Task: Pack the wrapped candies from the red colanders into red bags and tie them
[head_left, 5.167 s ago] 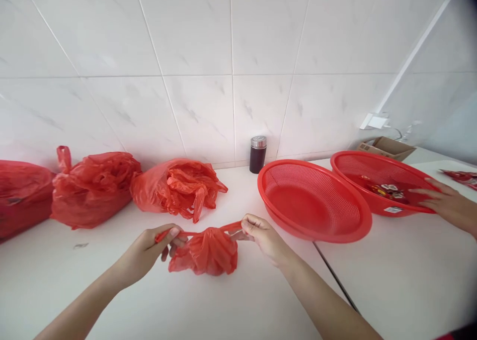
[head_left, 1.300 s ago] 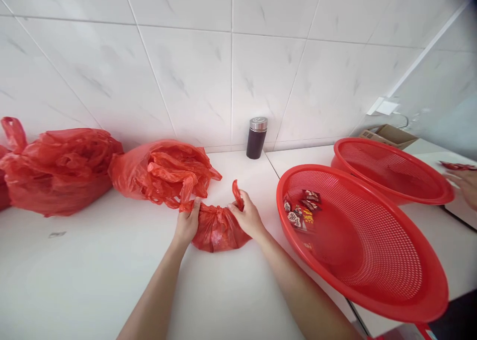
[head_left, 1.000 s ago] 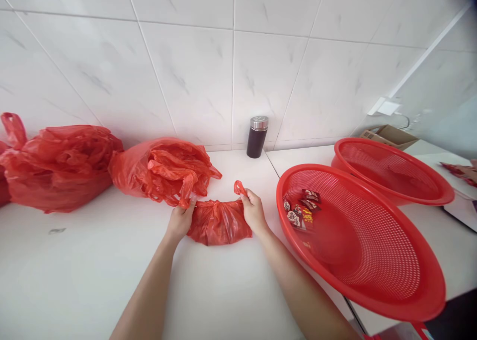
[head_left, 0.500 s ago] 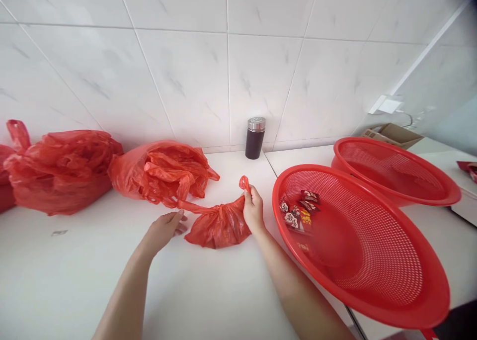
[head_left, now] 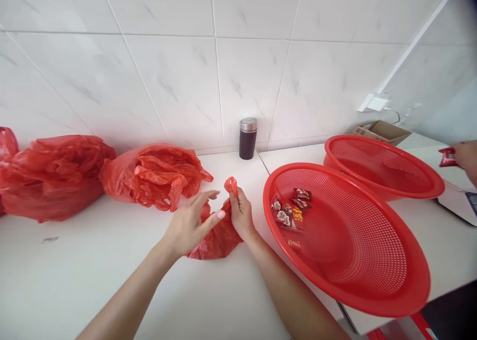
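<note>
A small filled red plastic bag (head_left: pixel 219 238) rests on the white table between my hands. My right hand (head_left: pixel 241 213) is closed round its gathered top, and a loop of the handle sticks up above the thumb. My left hand (head_left: pixel 194 223) is over the left side of the bag with thumb and fingers apart, hiding part of it. Whether the left hand touches the bag, I cannot tell. To the right, a large red perforated basket (head_left: pixel 380 250) holds several small wrapped packets (head_left: pixel 288 215).
Bundles of red plastic bags (head_left: pixel 152 173) lie left along the tiled wall, another pile (head_left: pixel 55 171) beyond. A dark lidded tumbler (head_left: pixel 248 140) stands at the back. Behind the near basket is a second red basket (head_left: pixel 387 168). Another person's hand (head_left: pixel 467 158) holds a red packet at far right.
My left hand has moved right and up over the bag, its fingers spreading. My right hand still grips the top. Another person's hand with a packet has come in at right.
</note>
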The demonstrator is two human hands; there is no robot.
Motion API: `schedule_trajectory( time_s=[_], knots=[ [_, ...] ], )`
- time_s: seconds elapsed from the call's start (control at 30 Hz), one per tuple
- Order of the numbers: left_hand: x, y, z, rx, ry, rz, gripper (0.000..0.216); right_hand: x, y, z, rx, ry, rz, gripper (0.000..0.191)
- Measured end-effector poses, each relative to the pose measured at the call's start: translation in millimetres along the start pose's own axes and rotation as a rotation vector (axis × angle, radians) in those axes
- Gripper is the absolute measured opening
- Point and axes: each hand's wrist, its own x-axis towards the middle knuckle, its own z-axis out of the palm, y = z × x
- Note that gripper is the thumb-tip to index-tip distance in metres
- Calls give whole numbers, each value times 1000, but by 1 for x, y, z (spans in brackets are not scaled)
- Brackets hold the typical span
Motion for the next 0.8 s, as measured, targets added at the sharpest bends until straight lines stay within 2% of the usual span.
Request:
schedule_trajectory(
  time_s=[0.1,0.13,0.17,0.3,0.37,0.43,0.5,0.57,0.67,0.73,0.8],
  knots=[
    [-3,9,-9,70,381,87,42,1,-3,1,-1,2,7,32],
    [-4,11,-9,92,423,109,37,1,-4,2,-1,3,9,33],
    [-4,11,-7,101,375,105,34,1,-5,2,0,4,12,33],
    [-3,-5,13,99,-146,-80,32,-2,-5,3,-1,1,18,33],
    [-3,-16,17,87,-255,-132,25,-3,-3,2,0,-1,18,31],
    [-6,-26,9,65,-300,-139,26,-4,-1,3,17,-13,20,30],
    [-14,-37,-12,25,-328,-182,27,-5,1,5,56,-44,30,34],
    [-29,-50,-42,-60,-337,-291,30,-5,4,7,75,-75,60,42],
    [-62,-76,-94,-291,-279,-593,30,-6,10,9,44,-113,115,40],
    [-89,-95,-126,-513,-125,-837,40,-8,15,11,23,-139,133,36],
    [-114,-113,-155,-701,136,-1014,56,-9,19,13,7,-164,146,33]
  ],
)
